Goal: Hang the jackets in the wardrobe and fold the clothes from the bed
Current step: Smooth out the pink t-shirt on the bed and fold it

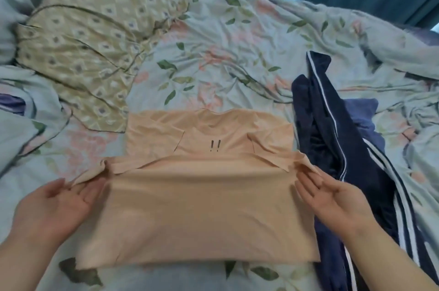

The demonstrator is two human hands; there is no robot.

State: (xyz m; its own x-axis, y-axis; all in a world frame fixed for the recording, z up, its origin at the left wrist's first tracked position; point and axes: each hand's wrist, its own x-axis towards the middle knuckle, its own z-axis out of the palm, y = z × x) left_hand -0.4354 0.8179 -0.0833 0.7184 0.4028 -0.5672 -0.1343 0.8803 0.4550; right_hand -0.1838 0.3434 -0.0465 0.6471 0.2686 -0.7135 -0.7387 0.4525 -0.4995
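- Left hand (59, 198) and right hand (332, 195), grip wide, palms up, touched the peach T-shirt (202, 214) edges.
- Navy striped garment (332, 124) lay just right; yellow patterned cloth (83, 53) behind left.

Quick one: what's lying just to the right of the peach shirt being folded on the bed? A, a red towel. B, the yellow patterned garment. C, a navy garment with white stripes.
C: the navy garment with white stripes lies along the right side of the peach shirt, while the yellow patterned garment is off to the upper left.
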